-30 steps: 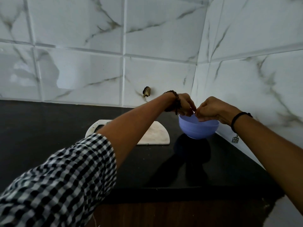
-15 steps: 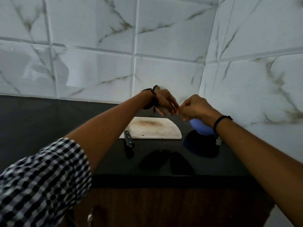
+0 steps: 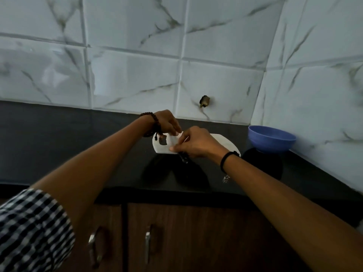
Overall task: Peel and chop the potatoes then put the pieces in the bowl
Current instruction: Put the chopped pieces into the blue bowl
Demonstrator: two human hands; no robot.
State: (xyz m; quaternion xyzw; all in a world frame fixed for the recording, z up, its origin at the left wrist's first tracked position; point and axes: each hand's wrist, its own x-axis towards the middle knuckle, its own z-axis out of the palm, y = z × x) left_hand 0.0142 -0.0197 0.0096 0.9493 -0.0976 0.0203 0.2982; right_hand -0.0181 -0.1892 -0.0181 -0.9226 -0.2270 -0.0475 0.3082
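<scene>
While both hands meet above the left half of the white chopping board (image 3: 223,141), the left hand (image 3: 167,122) reaches down with fairly straight fingers touching the curled fingers of the right hand (image 3: 196,143); I cannot tell whether either one pinches anything. The board lies flat on the black bench (image 3: 98,144), long axis running left to right, cut-out handle end leftward. A dark knife handle (image 3: 183,158) pokes from under the right hand toward the near edge, and the blue bowl (image 3: 272,139) stands upright near the board's right end.
</scene>
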